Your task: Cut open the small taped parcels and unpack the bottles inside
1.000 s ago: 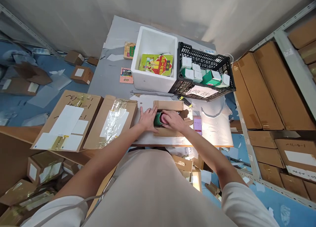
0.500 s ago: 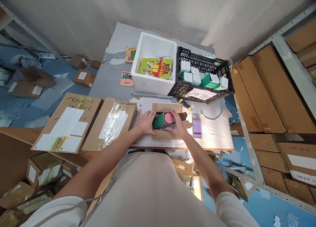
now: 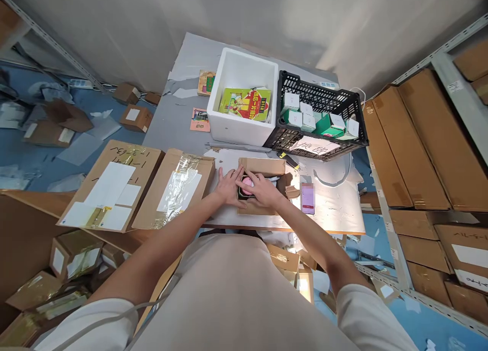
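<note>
On the table in front of me an open cardboard box [image 3: 263,164] holds a green-sided box with a pink round item [image 3: 247,184] showing at its end. My left hand [image 3: 229,187] cups the carton's left end, its fingertips close to the pink item. Reaching in from the right, my right hand [image 3: 263,189] has its fingers bent over the pink item and the green box, hiding much of both. Pale material shows inside the carton beyond the right fingers. To the right lies a phone [image 3: 307,198] with a lit screen.
Behind the carton stand a white foam box [image 3: 240,132] with booklets and a black crate [image 3: 324,94] with small green-and-white boxes. A yellow-black cutter [image 3: 288,160] lies before the crate. Two taped cartons [image 3: 148,163] are at left; shelves of cartons [image 3: 406,142] at right.
The green box with the pink item has shifted left inside the carton. My right hand has moved left over it, closer to my left hand. The view has shifted slightly.
</note>
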